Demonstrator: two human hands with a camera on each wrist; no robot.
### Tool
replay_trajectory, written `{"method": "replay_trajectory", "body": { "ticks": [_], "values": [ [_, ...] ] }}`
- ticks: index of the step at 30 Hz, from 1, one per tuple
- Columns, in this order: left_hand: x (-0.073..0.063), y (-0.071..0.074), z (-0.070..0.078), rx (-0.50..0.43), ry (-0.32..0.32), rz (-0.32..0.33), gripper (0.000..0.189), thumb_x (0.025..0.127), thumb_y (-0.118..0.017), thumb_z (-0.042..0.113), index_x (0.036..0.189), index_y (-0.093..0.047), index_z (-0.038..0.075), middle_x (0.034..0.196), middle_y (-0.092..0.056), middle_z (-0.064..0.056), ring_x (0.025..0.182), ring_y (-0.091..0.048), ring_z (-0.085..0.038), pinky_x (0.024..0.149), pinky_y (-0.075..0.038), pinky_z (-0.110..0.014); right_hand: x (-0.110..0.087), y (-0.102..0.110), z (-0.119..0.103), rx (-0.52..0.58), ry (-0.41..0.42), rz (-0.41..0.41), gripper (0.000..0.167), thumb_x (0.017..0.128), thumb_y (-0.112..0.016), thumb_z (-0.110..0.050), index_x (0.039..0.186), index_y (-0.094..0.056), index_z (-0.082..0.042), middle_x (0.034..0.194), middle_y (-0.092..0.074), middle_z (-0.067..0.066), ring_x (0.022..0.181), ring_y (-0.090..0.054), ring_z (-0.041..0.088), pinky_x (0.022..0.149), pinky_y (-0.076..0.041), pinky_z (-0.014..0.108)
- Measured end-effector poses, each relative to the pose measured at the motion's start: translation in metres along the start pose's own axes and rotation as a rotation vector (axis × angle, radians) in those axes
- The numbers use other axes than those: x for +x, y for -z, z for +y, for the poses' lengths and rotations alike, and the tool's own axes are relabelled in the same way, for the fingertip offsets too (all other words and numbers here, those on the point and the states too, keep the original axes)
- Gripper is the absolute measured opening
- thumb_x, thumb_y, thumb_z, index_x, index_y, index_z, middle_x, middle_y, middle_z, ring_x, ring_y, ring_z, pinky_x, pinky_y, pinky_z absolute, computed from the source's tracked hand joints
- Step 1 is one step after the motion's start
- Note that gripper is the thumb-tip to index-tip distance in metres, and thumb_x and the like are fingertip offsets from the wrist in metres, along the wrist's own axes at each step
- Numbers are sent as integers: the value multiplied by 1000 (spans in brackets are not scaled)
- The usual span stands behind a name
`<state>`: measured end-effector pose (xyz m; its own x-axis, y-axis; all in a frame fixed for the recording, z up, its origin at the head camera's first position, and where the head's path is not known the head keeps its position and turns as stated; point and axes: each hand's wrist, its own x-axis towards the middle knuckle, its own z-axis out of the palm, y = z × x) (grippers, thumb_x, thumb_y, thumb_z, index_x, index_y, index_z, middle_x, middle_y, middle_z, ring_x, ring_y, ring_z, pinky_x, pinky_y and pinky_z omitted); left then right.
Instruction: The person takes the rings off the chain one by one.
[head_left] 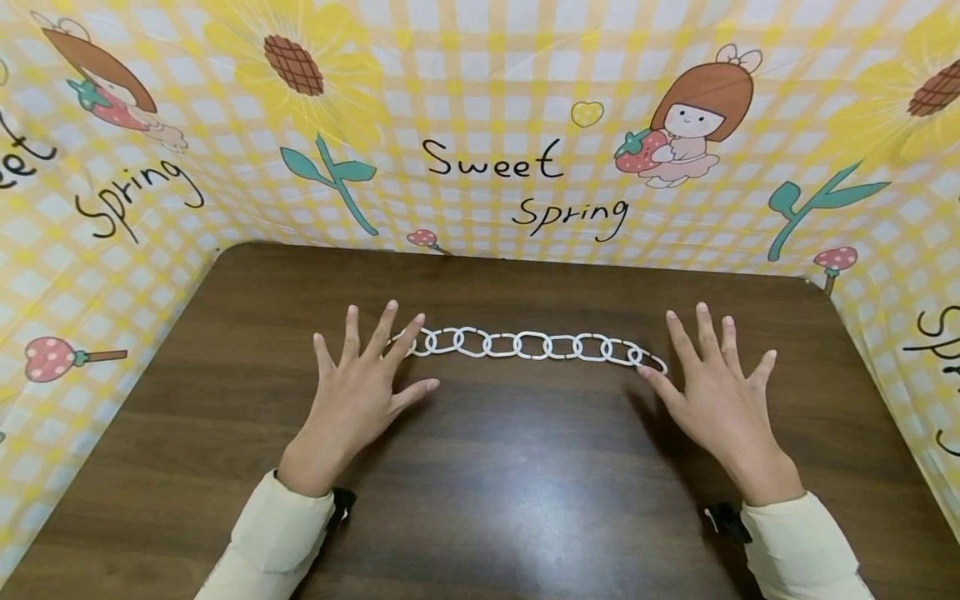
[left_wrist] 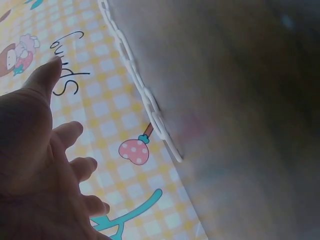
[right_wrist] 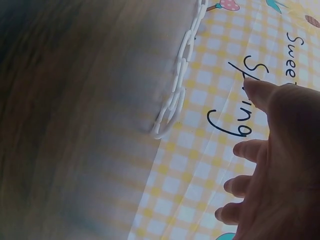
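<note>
A chain of several white oval links (head_left: 517, 343) stretches left to right across the brown table in the head view. My left hand (head_left: 352, 400) is over its left end with fingers spread; the index finger overlaps the last links in this view. Over by the right end, my right hand (head_left: 723, 400) also has its fingers spread, and its thumb overlaps the end link. Both wrist views show a gap between the chain and the fingers: the left wrist view has the chain (left_wrist: 149, 100) beside the left hand (left_wrist: 30, 150), and neither hand holds anything.
The dark wooden table (head_left: 525, 475) has rounded far corners. A yellow checked cloth (head_left: 480, 50) with printed flowers and lettering rises behind it and along both sides. Pale sleeves (head_left: 270, 525) cover the forearms, with a black piece (head_left: 341, 508) at the left cuff.
</note>
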<state>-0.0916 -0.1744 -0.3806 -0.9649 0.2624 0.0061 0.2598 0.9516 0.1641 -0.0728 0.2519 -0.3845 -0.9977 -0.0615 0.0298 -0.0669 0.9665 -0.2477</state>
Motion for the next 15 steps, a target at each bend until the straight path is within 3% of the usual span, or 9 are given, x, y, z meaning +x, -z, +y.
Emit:
{"method": "replay_trajectory", "body": {
  "ticks": [15],
  "values": [
    [24,-3,25,-88,-103,-6,84,98,-61,65,167,-22,36,177,-14,-4,161,-4,-47,120,-11,-79,2,4,1,103,-7,-19,88,101,-57,-62,168,-22,-15,173,-13,25,156,-18,55,112,-15,85]
  ]
}}
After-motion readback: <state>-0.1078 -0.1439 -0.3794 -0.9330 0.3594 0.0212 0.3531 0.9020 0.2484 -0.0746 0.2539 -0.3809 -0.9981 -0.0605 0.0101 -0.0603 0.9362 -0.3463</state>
